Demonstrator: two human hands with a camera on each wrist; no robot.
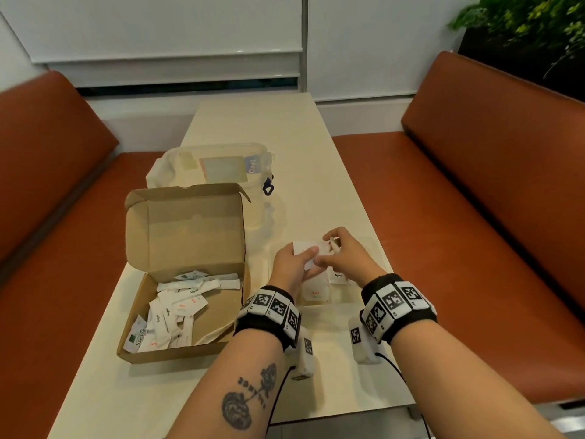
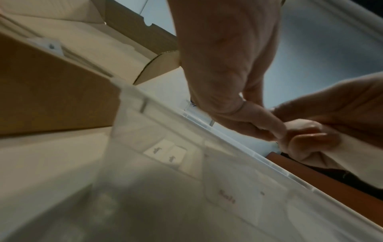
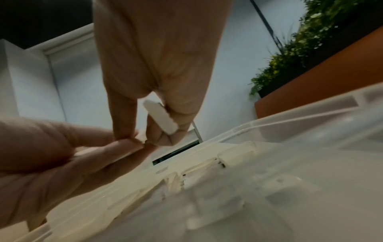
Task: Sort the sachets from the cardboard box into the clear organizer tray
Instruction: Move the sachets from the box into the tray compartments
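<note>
An open cardboard box sits at the table's left, with several white sachets piled inside. Right of it lies the clear organizer tray, which holds a salt sachet and a pepper sachet. Both hands meet above the tray. My left hand grips a small stack of flat white sachets. My right hand pinches the edge of that stack and keeps a narrow white stick sachet between its fingers. In the left wrist view the tray wall stands beside the box.
A clear lidded container with a blue clip stands behind the box. Orange benches run along both sides of the narrow cream table. A plant is at the far right. Cables trail from the wristbands.
</note>
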